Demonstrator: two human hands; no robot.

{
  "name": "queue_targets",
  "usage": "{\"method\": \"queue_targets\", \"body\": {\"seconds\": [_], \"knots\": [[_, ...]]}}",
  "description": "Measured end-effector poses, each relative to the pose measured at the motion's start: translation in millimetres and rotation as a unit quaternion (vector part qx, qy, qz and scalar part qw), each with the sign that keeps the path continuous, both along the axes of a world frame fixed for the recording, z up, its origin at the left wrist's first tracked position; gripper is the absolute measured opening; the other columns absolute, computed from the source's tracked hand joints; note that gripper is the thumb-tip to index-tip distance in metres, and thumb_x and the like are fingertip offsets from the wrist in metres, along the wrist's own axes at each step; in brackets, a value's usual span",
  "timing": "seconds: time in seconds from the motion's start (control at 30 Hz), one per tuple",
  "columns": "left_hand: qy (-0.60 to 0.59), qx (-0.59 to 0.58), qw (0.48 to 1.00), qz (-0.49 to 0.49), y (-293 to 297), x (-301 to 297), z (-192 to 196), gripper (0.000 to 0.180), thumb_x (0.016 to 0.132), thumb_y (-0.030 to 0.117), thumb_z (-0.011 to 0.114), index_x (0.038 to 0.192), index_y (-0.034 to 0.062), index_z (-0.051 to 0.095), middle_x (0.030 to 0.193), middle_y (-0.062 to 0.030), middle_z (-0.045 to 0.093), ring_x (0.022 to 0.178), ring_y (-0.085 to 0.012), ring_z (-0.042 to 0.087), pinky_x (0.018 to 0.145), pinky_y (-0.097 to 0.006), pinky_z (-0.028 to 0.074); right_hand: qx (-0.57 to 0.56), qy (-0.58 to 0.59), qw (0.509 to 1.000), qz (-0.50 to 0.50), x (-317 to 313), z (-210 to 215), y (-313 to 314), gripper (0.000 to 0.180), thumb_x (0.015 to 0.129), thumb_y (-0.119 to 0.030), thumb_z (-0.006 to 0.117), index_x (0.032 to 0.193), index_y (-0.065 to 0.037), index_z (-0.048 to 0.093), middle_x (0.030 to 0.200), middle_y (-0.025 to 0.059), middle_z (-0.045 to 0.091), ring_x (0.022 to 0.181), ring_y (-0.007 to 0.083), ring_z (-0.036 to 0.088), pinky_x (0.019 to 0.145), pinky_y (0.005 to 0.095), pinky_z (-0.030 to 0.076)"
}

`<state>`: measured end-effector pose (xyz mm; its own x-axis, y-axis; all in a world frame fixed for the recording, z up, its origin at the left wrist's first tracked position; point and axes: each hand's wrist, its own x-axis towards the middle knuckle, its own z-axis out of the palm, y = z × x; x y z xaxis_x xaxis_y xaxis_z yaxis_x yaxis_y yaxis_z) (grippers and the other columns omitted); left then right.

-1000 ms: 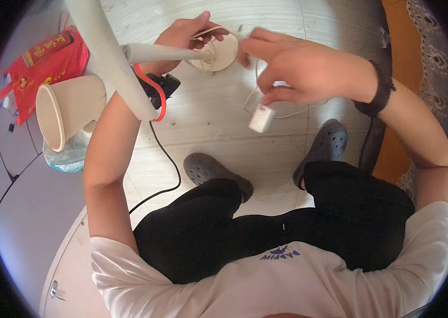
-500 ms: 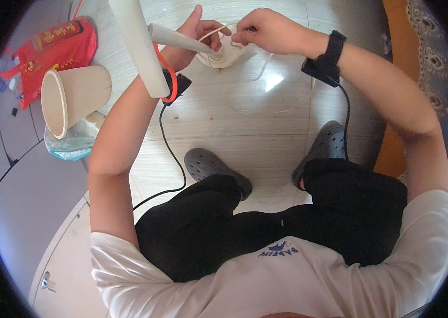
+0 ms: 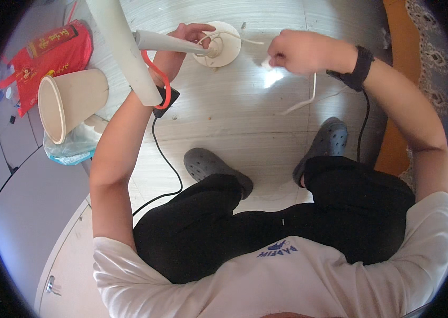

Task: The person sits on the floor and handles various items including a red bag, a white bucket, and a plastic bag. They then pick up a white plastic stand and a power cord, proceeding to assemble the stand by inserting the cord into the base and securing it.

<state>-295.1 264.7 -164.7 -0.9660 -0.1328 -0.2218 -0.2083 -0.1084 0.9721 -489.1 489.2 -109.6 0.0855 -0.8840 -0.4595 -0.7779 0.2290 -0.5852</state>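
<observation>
A white stand has a round base (image 3: 226, 53) on the floor, a pole (image 3: 168, 42) and a long white bar (image 3: 126, 50) at its upper end. My left hand (image 3: 189, 36) is curled at the lower pole, just above the base, its grip partly hidden by the pole. A thin white cord (image 3: 245, 40) winds around the pole's foot and sticks out rightward. To the right of the base, my right hand (image 3: 308, 51) is closed on white cord, slightly blurred; a length of it hangs below the fist. A small white piece shows at its fingertips.
An orange-red loop (image 3: 166, 87) crosses the bar's end near my left wrist. At left lie a red bag (image 3: 51, 58), a tipped beige bin (image 3: 83, 95) and a plastic bag (image 3: 70, 151). Black cables run from both wrist straps. Patterned fabric (image 3: 433, 58) borders the right.
My right hand has moved right, away from the base, drawing cord with it. The stand's bar and my left hand have shifted slightly left, leaving more of the round base showing.
</observation>
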Motion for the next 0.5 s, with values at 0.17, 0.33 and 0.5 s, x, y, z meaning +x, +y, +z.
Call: {"method": "queue_targets", "body": {"seconds": [0.17, 0.33, 0.5], "knots": [[-0.012, -0.185, 0.975, 0.125, 9.8, -1.0, 6.3, 0.028, 0.099, 0.022, 0.048, 0.105, 0.0011, 0.066, 0.084, -0.0026, 0.058, 0.081, -0.0138, 0.054, 0.078, -0.030, 0.043, 0.068, -0.066, 0.994, 0.049, 24.9, 7.0, 1.0, 0.032, 0.097, -0.020, 0.057, 0.080, 0.006, 0.065, 0.069, 0.0199, 0.060, 0.063, 0.0305, 0.057, 0.065, 0.0418, 0.047], [-0.017, -0.200, 0.953, 0.226, -11.2, 52.0, 6.6, 0.029, 0.096, 0.026, 0.054, 0.082, 0.0008, 0.059, 0.069, -0.0033, 0.052, 0.063, -0.0113, 0.049, 0.057, -0.025, 0.038, 0.055, -0.190, 0.980, 0.026, 42.3, 5.5, -3.7, 0.030, 0.101, -0.023, 0.051, 0.084, 0.001, 0.058, 0.067, 0.0134, 0.053, 0.062, 0.0265, 0.049, 0.064, 0.0389, 0.043], [-0.085, -0.145, 0.984, 0.053, 35.9, 88.4, 42.1, 0.045, 0.100, 0.039, 0.051, 0.073, 0.0034, 0.058, 0.063, -0.0033, 0.052, 0.052, -0.0115, 0.048, 0.045, -0.023, 0.032, 0.010, -0.273, 0.962, -0.014, 68.6, -4.8, -4.7, 0.026, 0.102, -0.021, 0.048, 0.089, 0.000, 0.055, 0.070, 0.0116, 0.053, 0.063, 0.0250, 0.047, 0.065, 0.0375, 0.043]]}}
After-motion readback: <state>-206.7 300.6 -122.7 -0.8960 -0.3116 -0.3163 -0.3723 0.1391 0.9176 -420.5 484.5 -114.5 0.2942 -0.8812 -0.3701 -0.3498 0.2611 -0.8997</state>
